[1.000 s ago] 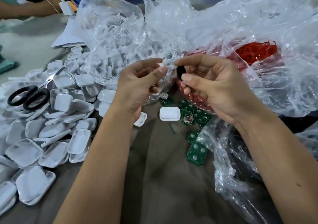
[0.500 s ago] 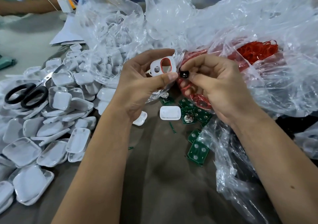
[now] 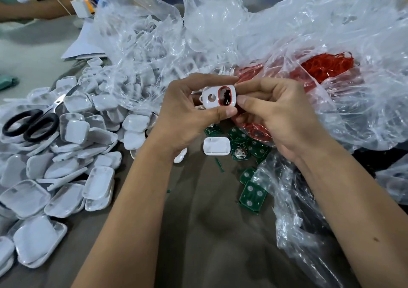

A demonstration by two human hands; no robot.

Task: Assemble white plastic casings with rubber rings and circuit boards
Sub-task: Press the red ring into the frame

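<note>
The left hand (image 3: 187,115) pinched a white plastic casing front with two cut-outs (image 3: 219,97) between thumb below and fingers above, raised over the middle of the bench (image 3: 198,232) and turned face-up toward the camera — probably so both openings could be seen while a part was fed in from the side. A thin red rubber ring (image 3: 224,96) already lined the larger, oval opening; the smaller round hole beside it stood bare. The right hand (image 3: 284,119) met the casing at its right end, fingertips curled and pressed against that edge; something dark showed inside the oval opening, but whether those fingers held a part could not be told.

Directly below the hands lay a closed white rounded-rectangle casing shell (image 3: 216,146), touching a scatter of small green circuit boards (image 3: 251,196) — kept near, seemingly, as the next pieces to reach for. Just behind the hands a clear plastic bag of loose red rubber rings (image 3: 326,66) sagged open at the bench's far right. Along the left edge spread a heap of white plastic casing halves (image 3: 66,172), with black-handled scissors (image 3: 31,125) resting on top of it. Crumpled clear plastic bags (image 3: 154,44) holding more white parts filled the far side.
</note>
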